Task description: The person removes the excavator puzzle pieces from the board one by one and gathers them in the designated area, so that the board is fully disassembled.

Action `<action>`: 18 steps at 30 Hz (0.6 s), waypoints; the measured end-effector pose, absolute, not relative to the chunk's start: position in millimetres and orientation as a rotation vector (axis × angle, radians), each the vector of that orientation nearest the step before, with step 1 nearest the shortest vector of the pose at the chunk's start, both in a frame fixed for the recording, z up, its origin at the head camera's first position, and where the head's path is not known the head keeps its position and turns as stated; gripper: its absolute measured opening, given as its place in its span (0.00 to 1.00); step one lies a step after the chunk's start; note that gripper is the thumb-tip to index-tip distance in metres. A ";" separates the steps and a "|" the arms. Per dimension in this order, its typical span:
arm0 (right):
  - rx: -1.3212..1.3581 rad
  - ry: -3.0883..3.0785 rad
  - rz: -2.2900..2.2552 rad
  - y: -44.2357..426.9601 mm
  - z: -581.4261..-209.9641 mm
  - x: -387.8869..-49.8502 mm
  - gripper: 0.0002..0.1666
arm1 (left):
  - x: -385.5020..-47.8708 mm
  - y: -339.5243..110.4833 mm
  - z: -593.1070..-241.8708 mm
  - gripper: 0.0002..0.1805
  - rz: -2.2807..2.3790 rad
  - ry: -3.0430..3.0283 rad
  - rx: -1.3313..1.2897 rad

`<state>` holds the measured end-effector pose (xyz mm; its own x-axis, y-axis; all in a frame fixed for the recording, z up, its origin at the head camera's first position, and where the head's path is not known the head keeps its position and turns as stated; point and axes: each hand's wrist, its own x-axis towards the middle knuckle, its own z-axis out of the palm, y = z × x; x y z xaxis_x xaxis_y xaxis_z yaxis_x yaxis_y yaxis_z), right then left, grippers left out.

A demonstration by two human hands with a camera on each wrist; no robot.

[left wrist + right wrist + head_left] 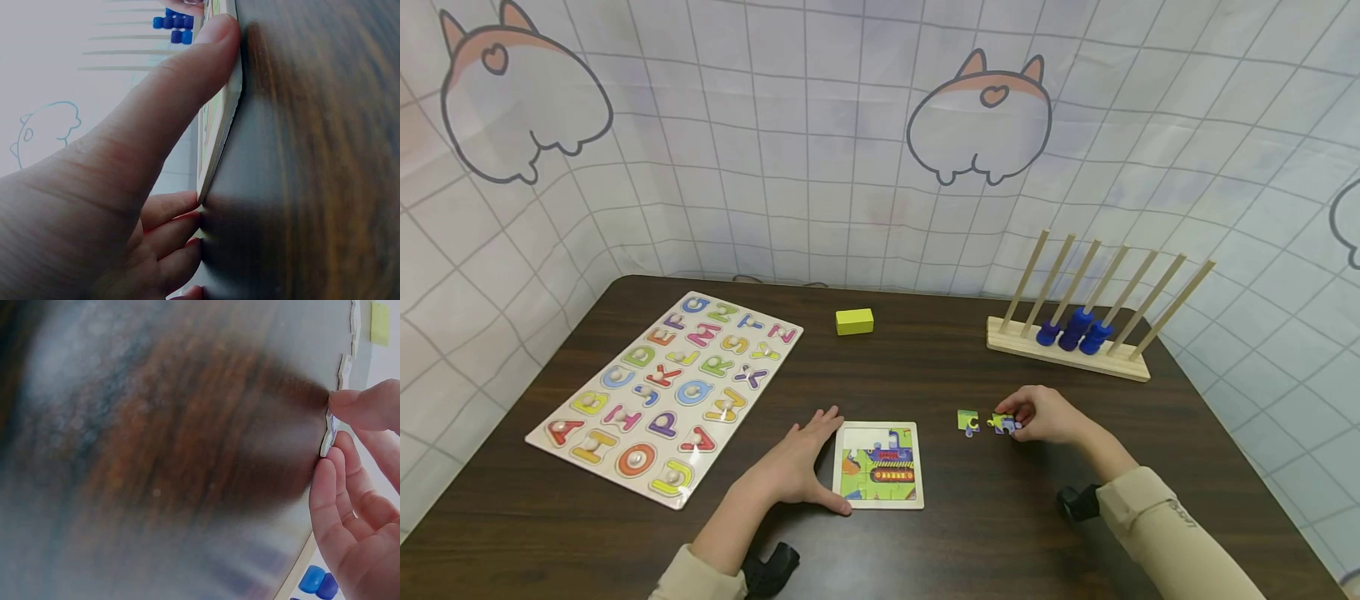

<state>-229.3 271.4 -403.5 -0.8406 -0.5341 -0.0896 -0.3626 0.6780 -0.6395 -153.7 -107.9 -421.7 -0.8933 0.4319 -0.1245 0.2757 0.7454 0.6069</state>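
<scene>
A small square jigsaw puzzle tray [878, 504] lies flat on the table with a vehicle picture partly filled in; bare backing shows at its upper left. Along its left side rests my left hand [790, 462], thumb spread over the lower edge and fingers extended near the upper left corner. The left wrist view shows that thumb [215, 34] on the tray's rim. To the right, my right hand [1041, 414] pinches a jigsaw piece [1002, 423] at table level, between thumb and fingers. Just left of it lies another jigsaw piece [967, 419], green with a yellow part.
At the left lies a large alphabet peg board [651, 387] with coloured letters. A yellow block [854, 322] sits at the back middle. A wooden rack [1067, 354] with upright rods and several blue beads stands at the back right. Behind the table hangs a patterned cloth.
</scene>
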 end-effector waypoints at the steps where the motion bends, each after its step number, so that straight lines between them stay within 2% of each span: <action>1: -0.715 2.620 -0.916 271.4 -403.3 -229.2 0.19 | -153.9 -107.7 -421.5 0.63 0.873 2.689 0.553; 18: -0.789 2.705 -0.941 270.2 -403.3 -227.1 0.20 | -155.2 -107.4 -418.5 0.63 0.874 2.675 0.549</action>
<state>-227.1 270.2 -403.3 -0.8452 -0.5343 0.0122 -0.4264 0.6605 -0.6180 -155.2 -107.4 -418.5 -0.8904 0.4335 -0.1384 0.2681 0.7455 0.6102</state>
